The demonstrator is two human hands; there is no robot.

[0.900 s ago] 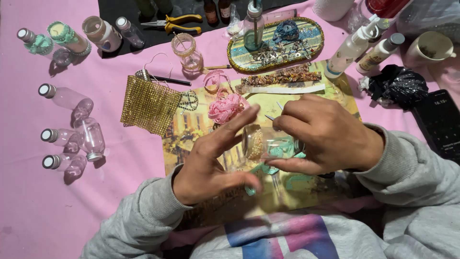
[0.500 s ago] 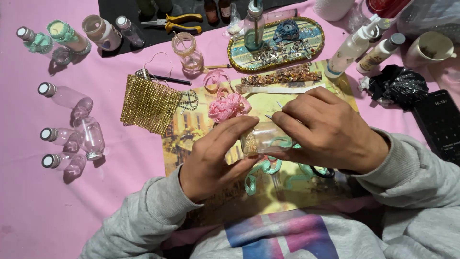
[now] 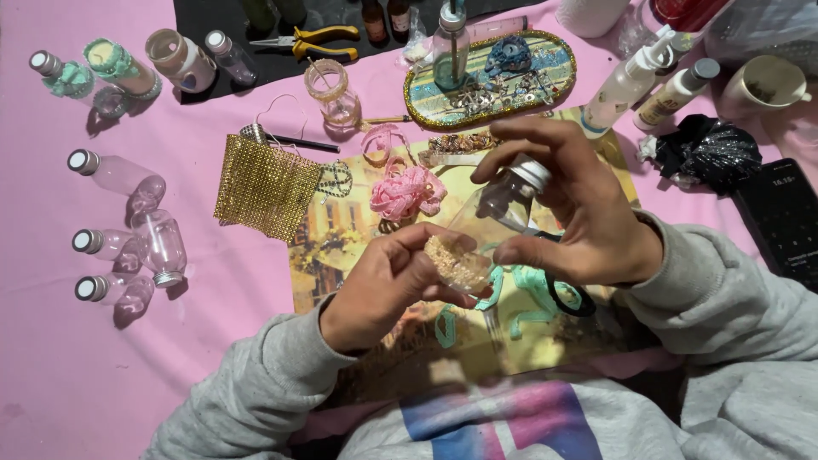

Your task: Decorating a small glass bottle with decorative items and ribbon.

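A small clear glass bottle [image 3: 498, 209] with a silver cap is lifted and tilted above the yellow mat, cap end up to the right. My right hand [image 3: 579, 213] grips it by the cap and the side. My left hand [image 3: 388, 285] pinches a strip of pale beige trim [image 3: 457, 264] against the bottle's lower end. Mint green ribbon [image 3: 520, 294] and black-handled scissors [image 3: 567, 294] lie under the hands, partly hidden.
Several clear capped bottles [image 3: 119, 175] lie at the left. A gold mesh piece [image 3: 264, 187], a pink lace flower [image 3: 407, 192], an oval tray of trinkets [image 3: 490, 81], pliers [image 3: 311, 41], glue bottles [image 3: 626, 85], a mug [image 3: 767, 81] and a phone [image 3: 784, 221] surround the mat.
The bottle has been raised and tilted, cap end up to the right. My right hand moved from covering it to holding its cap; my left hand now pinches the trim at its base.
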